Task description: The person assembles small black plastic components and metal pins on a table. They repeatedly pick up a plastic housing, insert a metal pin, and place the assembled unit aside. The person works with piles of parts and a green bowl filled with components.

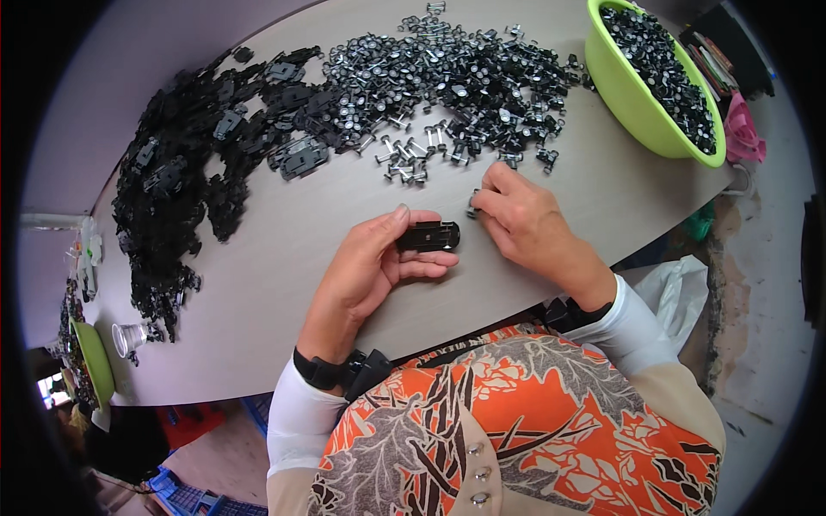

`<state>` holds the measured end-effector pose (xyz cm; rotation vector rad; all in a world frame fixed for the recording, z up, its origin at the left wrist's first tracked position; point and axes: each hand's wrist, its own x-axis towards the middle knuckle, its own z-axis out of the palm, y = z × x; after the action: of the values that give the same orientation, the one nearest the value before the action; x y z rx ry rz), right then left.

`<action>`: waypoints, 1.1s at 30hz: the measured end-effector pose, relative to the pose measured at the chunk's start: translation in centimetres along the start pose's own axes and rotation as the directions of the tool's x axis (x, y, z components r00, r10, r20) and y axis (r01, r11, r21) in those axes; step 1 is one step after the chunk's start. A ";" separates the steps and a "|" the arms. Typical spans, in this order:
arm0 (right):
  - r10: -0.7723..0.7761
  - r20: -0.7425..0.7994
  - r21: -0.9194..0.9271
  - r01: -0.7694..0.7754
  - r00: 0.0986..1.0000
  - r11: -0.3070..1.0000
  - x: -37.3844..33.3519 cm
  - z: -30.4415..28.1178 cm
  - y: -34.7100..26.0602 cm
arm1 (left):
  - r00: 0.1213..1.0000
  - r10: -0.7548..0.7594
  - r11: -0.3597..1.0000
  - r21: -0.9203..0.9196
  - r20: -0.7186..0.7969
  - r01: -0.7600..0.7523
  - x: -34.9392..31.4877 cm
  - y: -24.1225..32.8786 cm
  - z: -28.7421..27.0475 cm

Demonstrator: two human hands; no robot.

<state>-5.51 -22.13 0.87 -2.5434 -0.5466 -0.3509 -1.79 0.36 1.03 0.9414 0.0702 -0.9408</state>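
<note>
A black toy car chassis [428,236] lies across the fingers of my left hand [366,254], with the thumb along its upper edge. One end of it points right, toward my other hand. My right hand [529,215] pinches a small wheel axle [473,204] between thumb and fingertips, just above the table and apart from the chassis. Part of that axle is hidden behind the fingers. Beyond my hands spreads a heap of silver and black wheel axles [447,82]. At the left lies a large pile of black chassis pieces [163,202].
A lime green basin [632,112] full of wheel axles stands at the table's right end. Near the left edge are a small clear cup [127,339] and another green tub [93,361]. A white plastic bag [675,297] hangs beside the table at the right.
</note>
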 end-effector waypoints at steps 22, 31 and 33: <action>-0.063 -0.113 0.351 0.099 0.992 0.931 1.5 1.4 -4.4 | 0.988 0.032 0.981 -0.193 0.150 -0.002 0.1 -1.0 -1.6; -0.102 -0.058 0.230 0.112 0.993 0.967 2.0 0.9 -5.3 | 0.992 0.088 0.992 -0.093 0.094 -0.080 0.0 -1.3 -1.1; -0.117 -0.052 0.254 0.127 0.992 0.959 2.0 0.9 -5.6 | 0.991 0.113 0.993 -0.050 0.073 -0.110 -0.3 -1.4 -1.0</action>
<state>-6.09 -16.55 3.18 -2.2555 -0.6903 -0.3456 -2.69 0.93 -0.37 0.8574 -0.0246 -0.8670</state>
